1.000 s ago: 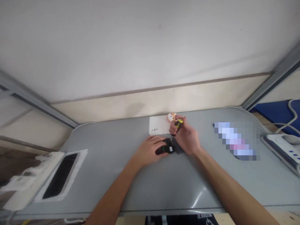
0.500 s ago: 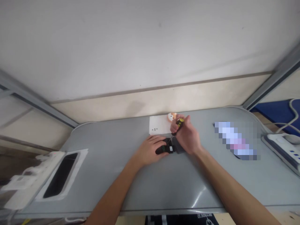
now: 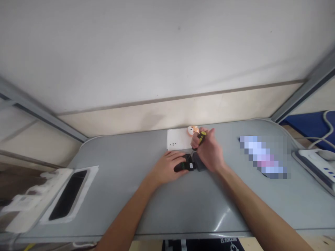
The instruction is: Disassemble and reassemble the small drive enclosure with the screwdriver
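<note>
A small black device (image 3: 184,166) lies on the grey table, with the fingers and thumb of my left hand (image 3: 167,168) closed round it. My right hand (image 3: 210,150) grips a screwdriver (image 3: 201,138) with a black and yellow handle. Its thin shaft slants down to the left and meets the black parts by my left fingertips; the tip's exact contact is too small to make out. A dark grey box-like piece (image 3: 199,162) sits beside the device, partly under my right hand. Several small dark dots, perhaps screws (image 3: 173,144), are on a white sheet (image 3: 179,138) behind.
An orange and white animal-face item (image 3: 192,130) sits at the sheet's edge. A phone (image 3: 68,195) lies on white paper at left, beside a power strip (image 3: 39,202). At right are a pixelated object (image 3: 263,157) and another power strip (image 3: 314,167). The wall borders the grey table (image 3: 117,153).
The screwdriver handle and the fingers of my right hand have turned and shifted slightly. My left hand stays in place on the device.
</note>
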`<state>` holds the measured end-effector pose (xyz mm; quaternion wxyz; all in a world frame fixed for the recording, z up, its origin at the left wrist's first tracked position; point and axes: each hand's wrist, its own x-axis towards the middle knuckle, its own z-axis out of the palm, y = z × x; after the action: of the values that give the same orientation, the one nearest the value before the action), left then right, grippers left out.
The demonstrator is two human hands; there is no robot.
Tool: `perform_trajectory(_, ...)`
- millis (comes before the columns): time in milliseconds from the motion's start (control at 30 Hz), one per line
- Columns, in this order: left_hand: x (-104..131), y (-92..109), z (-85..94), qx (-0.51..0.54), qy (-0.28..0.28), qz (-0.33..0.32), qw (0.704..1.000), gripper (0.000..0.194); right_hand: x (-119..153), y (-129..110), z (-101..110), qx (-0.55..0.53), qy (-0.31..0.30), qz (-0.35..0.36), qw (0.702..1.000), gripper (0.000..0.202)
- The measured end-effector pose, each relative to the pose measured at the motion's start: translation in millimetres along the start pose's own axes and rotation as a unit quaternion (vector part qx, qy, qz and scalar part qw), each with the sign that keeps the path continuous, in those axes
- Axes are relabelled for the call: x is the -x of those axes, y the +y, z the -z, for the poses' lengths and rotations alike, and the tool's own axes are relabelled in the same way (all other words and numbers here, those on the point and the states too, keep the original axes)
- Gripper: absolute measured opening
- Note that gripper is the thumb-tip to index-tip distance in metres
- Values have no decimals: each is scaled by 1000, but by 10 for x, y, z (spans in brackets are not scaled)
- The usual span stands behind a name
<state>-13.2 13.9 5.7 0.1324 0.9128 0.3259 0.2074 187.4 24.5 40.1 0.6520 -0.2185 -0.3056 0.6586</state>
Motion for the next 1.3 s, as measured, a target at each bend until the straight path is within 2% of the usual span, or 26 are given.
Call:
perform_trajectory(167,-1,20,13,5,-13,23,1000,25,31,4,18,58,-43,17,997,17)
perform_trajectory(233,-5,26,17,10,-23,37,999,29,27,23,27,61,-59,3,996,24)
perform_trajectory(333,-8,28,19,17,-30,45,998,33,25,44,10,23,-50,-4,998,34)
perform_trajectory(433,-3,29,18,16,-30,45,998,30,47,34,-27,5,-40,3,999,31)
perform_trajectory(533,1,36,24,18,-29,44,998,30,77,13,-55,10,-37,0,999,30)
perform_trajectory(700,-5,52,38,25,-33,54,998,40,95,11,-67,17,-47,-8,999,29)
perform_trajectory(900,-8,44,37,25,-34,50,998,38,97,38,-65,42,-44,10,998,29)
perform_trajectory(1133,-16,38,38,27,-36,44,998,35,129,53,-64,80,-72,30,994,27)
perform_trajectory(1300,-12,41,34,22,-29,42,998,36,136,44,-88,60,-64,15,996,29)
